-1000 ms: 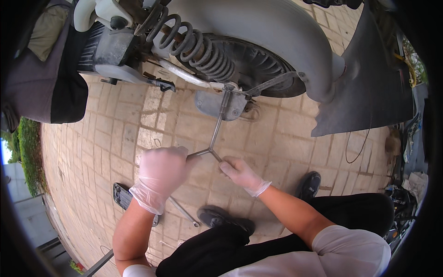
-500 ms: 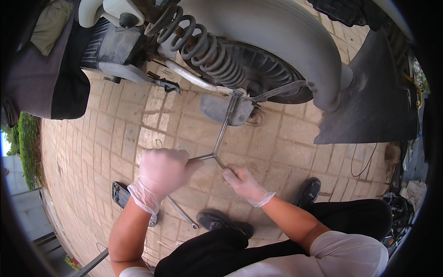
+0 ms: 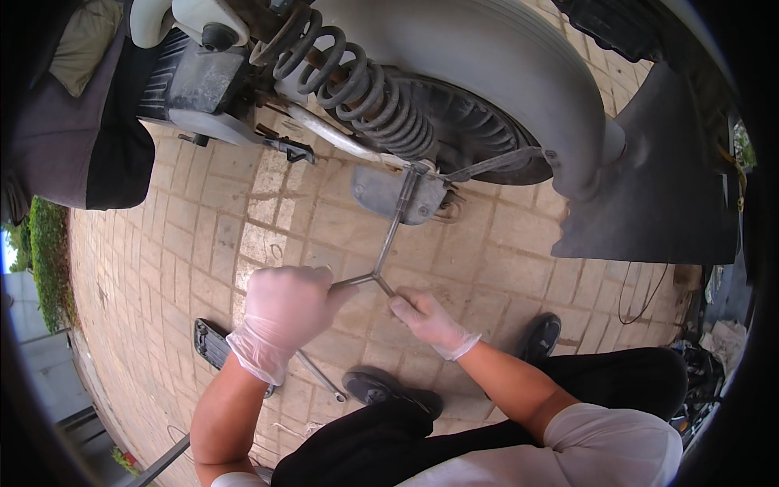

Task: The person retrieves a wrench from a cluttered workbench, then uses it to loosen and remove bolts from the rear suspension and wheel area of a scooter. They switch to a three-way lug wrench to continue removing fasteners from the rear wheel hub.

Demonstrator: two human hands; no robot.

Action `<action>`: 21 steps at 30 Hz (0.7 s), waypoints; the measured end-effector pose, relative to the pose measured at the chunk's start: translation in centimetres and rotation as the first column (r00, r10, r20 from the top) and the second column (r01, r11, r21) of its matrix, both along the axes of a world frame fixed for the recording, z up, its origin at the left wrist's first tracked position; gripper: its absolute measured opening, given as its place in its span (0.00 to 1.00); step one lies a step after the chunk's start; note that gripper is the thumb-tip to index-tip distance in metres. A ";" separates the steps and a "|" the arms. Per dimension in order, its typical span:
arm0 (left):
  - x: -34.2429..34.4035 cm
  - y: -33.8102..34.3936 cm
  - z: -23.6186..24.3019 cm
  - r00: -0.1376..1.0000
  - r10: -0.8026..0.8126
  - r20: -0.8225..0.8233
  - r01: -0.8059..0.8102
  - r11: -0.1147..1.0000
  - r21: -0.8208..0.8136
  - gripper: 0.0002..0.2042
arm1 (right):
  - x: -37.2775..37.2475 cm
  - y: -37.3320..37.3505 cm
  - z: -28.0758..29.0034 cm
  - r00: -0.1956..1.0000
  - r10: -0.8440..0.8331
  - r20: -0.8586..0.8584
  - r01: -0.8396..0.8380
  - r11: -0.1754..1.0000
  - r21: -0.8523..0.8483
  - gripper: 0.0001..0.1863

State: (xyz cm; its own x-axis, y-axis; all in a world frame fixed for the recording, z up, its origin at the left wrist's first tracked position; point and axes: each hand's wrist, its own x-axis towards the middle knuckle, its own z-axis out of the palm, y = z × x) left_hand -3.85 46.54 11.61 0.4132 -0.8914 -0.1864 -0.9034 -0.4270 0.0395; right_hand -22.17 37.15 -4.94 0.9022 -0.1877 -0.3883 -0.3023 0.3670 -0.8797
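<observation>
Both my hands, in clear thin gloves, grip a metal three-way Y-shaped socket wrench. My left hand is closed round its left arm, and my right hand pinches the lower right arm. The wrench's long leg reaches up to the lower end of a rusty coil-spring shock absorber, beside the rear wheel. Whatever the socket sits on there is hidden. A grey fender covers the wheel's top.
Brick paving lies beneath. A combination wrench and a black pedal-like part rest near my left forearm. A dark rubber mud flap hangs at right. My shoes stand close below the wrench.
The view has shifted very slightly. My hands and the Y-shaped socket wrench keep nearly the same place, with both grips unchanged.
</observation>
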 end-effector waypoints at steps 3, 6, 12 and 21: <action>-0.5 -0.1 0.2 1.000 0.017 0.013 -0.017 1.000 0.010 0.23 | 0.0 -0.2 -0.2 0.999 0.024 -0.020 -0.024 1.000 0.012 0.17; -0.5 -0.2 0.2 0.999 0.049 -0.004 -0.049 0.998 0.033 0.22 | 0.0 -0.3 -0.2 1.000 0.019 0.004 -0.020 0.997 0.069 0.16; 0.5 -0.3 0.1 0.995 0.067 -0.073 -0.063 0.996 0.055 0.23 | 0.3 -0.5 0.2 0.999 0.036 -0.013 -0.035 0.999 0.035 0.15; 1.1 -0.1 0.3 0.995 0.039 -0.091 -0.034 0.997 0.063 0.23 | 0.2 -0.2 1.1 1.000 0.006 -0.004 -0.005 0.985 0.172 0.19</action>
State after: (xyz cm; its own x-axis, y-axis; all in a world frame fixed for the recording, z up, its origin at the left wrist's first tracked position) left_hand -2.72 46.43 11.89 0.4239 -0.8617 -0.2790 -0.8808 -0.4639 0.0944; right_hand -22.01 36.97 -3.84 0.9013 -0.1131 -0.4182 -0.3082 0.5108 -0.8026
